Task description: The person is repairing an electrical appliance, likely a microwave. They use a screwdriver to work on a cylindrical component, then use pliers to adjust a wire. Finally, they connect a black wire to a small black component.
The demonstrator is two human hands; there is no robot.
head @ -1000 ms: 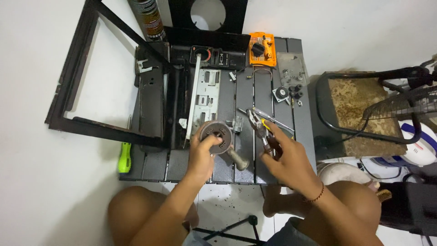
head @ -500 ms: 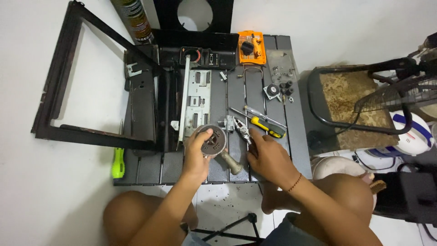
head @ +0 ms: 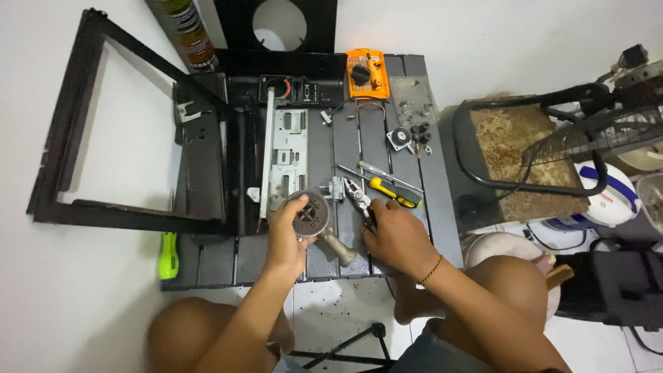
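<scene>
Both hands [head: 289,235] [head: 395,235] lower — burner [head: 311,217] still gripped

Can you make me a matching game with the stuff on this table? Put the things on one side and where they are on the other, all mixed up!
Things:
1. round grey metal burner with a pipe stem
2. pliers with dark handles
3. orange plastic case of screwdriver bits
4. bright green plastic tool

Places:
A. at the far edge of the dark slatted table
B. under the right hand, jaws pointing away
C. held in the left hand
D. at the table's near left corner, partly over the edge

Pairs: 1-C, 2-B, 3-A, 4-D
</scene>
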